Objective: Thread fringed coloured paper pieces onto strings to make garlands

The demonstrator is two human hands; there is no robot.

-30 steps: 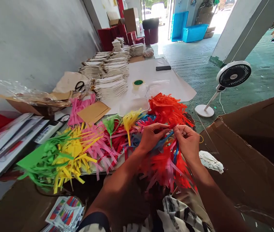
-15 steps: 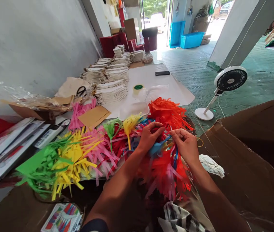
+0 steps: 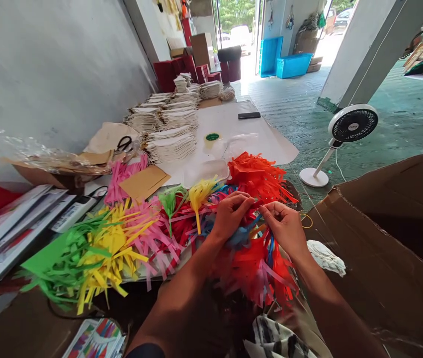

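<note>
The left hand [image 3: 231,214] and right hand [image 3: 284,226] of the person are bare, as are both forearms. A plain dark-blue sleeve edge [image 3: 146,351] encircles the left arm; a white garment [image 3: 271,335] bears irregular black and grey blotches.

We are noting a workshop: heaps of coloured fringed strips [image 3: 259,174] are crowding the worktable [image 3: 216,119], stacked white bundles [image 3: 170,144] are lining its wall side, and blue crates [image 3: 294,65] are standing on the floor [image 3: 393,119].
</note>
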